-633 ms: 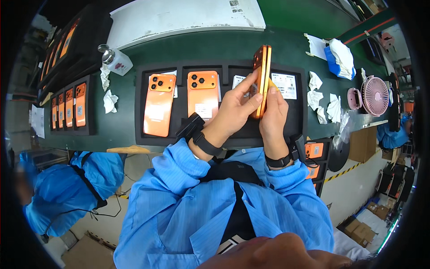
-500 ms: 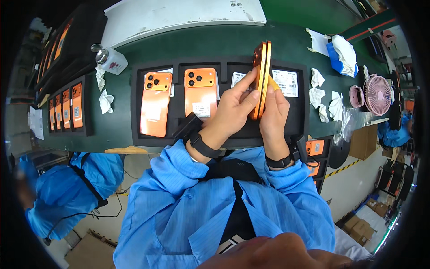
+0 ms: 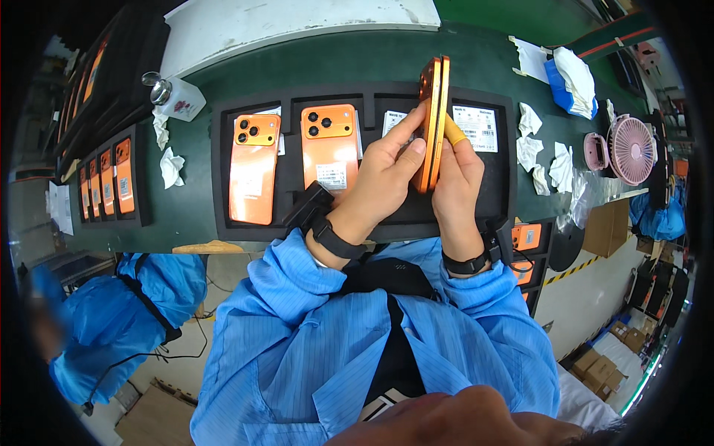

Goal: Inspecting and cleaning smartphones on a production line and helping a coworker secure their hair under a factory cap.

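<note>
Two orange phones: You hold the pair (image 3: 434, 134) edge-up, side by side, over the right part of the tray; the left one shows its camera bump near the top, while the outer face of the right one is turned out of sight.
Left hand: Your left hand (image 3: 387, 165) has thumb and index finger closed on the left side of the pair; spread that pressure along the frame and off the lenses.
Right hand: Your right hand (image 3: 457, 175) holds the right side low down, fingers narrow around it; let it carry the weight there so the tops don't splay.
Yellow finger cot: The cot (image 3: 455, 132) sits on a right finger beside the pair; bare skin probably marks glass sooner, so favour that finger for face contact.
Black tray: Below your hands the tray (image 3: 291, 160) has white label cards (image 3: 476, 128) in its right part; lower nothing edge-first there.
Lying phones: One phone (image 3: 254, 178) lies far left in the tray, another phone (image 3: 329, 152) next to it, cameras up; your left wrist mount (image 3: 309, 207) hangs close to the second, contact unclear, so lift that wrist before shifting.
Bench: Crumpled tissue (image 3: 172, 168) and a pump bottle (image 3: 182, 100) stand left on the green bench (image 3: 357, 68); swing your elbow clear of both.
</note>
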Action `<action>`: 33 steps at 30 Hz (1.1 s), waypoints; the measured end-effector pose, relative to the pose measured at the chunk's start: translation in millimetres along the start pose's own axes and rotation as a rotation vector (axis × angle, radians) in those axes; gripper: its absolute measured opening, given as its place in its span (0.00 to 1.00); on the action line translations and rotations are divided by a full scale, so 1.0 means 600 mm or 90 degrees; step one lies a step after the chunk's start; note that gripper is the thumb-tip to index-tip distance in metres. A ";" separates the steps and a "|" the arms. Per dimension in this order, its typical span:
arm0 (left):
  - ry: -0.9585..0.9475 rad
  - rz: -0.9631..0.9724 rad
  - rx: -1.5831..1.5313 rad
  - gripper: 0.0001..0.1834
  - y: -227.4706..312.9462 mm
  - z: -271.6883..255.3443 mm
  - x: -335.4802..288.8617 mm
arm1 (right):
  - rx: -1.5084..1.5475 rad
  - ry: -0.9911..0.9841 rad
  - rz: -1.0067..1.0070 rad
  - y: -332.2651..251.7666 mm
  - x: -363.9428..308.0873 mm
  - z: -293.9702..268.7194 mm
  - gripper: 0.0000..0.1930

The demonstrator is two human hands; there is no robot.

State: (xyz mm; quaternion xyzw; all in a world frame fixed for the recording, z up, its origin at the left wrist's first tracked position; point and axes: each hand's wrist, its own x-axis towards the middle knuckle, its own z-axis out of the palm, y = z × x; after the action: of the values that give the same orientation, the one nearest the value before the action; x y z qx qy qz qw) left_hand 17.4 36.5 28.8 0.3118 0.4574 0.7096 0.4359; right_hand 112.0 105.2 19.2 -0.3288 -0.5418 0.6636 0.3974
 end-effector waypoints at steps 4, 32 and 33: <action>0.000 -0.002 -0.015 0.26 -0.001 0.002 0.004 | -0.015 0.010 0.005 0.002 0.005 -0.003 0.18; -0.002 0.001 -0.022 0.24 -0.037 -0.012 0.019 | -0.086 0.032 -0.083 0.020 0.015 -0.006 0.17; -0.001 -0.034 -0.045 0.24 -0.024 -0.007 0.014 | -0.100 0.030 -0.072 0.016 0.012 -0.006 0.17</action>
State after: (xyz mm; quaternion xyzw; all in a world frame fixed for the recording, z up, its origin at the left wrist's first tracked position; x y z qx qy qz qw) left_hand 15.0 45.6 14.6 0.2846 0.4399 0.7132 0.4656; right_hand 109.8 112.4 8.8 -0.3432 -0.6001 0.5880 0.4199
